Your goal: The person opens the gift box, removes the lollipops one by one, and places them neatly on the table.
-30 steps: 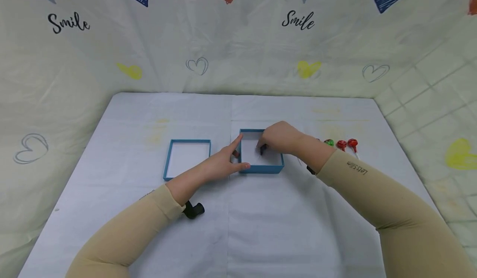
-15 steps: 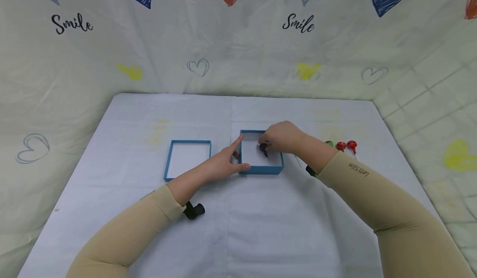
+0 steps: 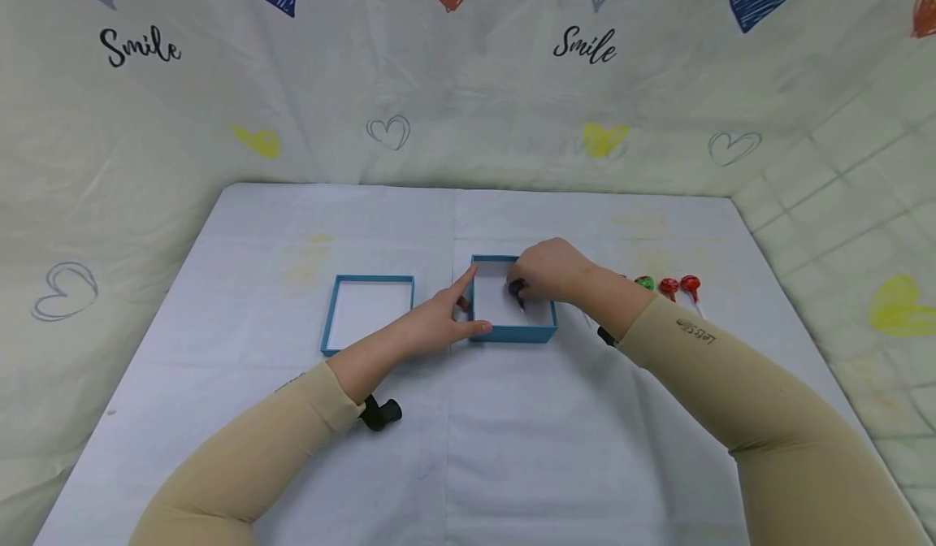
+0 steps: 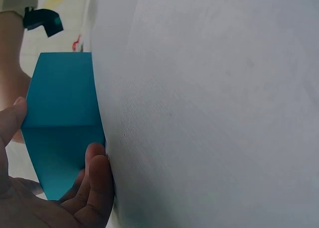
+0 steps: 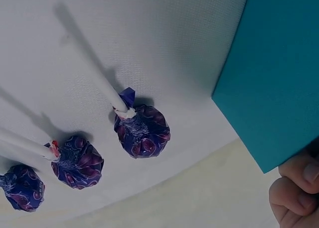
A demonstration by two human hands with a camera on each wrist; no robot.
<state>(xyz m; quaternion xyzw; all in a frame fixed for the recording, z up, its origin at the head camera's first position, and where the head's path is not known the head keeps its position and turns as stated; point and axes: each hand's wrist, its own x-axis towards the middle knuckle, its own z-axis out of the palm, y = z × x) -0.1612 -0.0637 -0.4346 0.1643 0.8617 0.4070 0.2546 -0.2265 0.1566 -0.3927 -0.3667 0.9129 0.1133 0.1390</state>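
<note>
The blue open box [image 3: 515, 334] with a white inside stands mid-table. My left hand [image 3: 431, 319] grips its left side, index finger at the far corner and thumb at the near one. The left wrist view shows the hand [image 4: 65, 198] around the outside of the box [image 4: 62, 88]. My right hand [image 3: 553, 270] reaches over the right wall and pinches a dark-wrapped lollipop [image 3: 516, 288] inside; its fingertips are partly hidden. In the right wrist view, curled fingers [image 5: 299, 175] show beside the box wall [image 5: 279, 63].
Left of the box lies a shallow blue-rimmed lid [image 3: 369, 276]. To the right are red lollipops [image 3: 691, 284] and a green lollipop [image 3: 645, 282], partly behind my right forearm. Purple-wrapped lollipops [image 5: 142, 131] lie close to the box. A printed cloth wall [image 3: 468, 83] rises behind the table.
The dark lollipop inside the box came into clearer view, and its stick is now less visible. My right hand has shifted slightly over it. My left hand and the box stay put.
</note>
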